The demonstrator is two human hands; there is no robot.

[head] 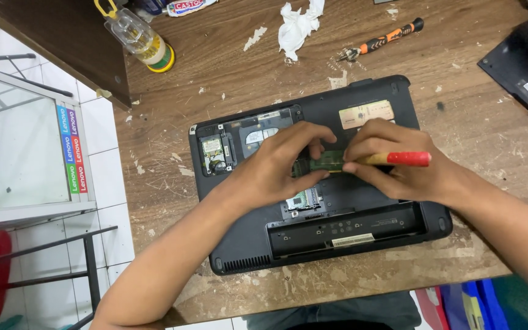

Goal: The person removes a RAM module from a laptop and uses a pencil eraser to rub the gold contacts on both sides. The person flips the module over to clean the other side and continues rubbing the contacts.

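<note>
Left of the laptop [337,220], past the edge of the table [172,183], the floor is white tile, with a glass-fronted cabinet [19,153] carrying a strip of coloured stickers and a dark metal frame [87,256] below it. The table itself is worn brown wood, scuffed and dotted with pale flakes of paint or paper. Up and to the left of the laptop a clear plastic bottle [139,36] with a yellow base lies tilted, beside a dark board that crosses the corner. The laptop lies bottom-up in the middle of the table, black, its service cover off and the empty battery bay along its near edge. Over the open compartment the left hand [279,165] bends its fingers down onto the green memory module [327,161], pinching its left end. The right hand [398,165] meets it from the other side, fingers closed on the module's right end and also gripping a screwdriver [398,159] with a red and yellow handle, laid level across the knuckles. Above the laptop lie a crumpled white tissue [297,24] and a second orange-and-black screwdriver [383,40]. To the laptop's upper right rests a black plastic cover panel [520,67].
</note>
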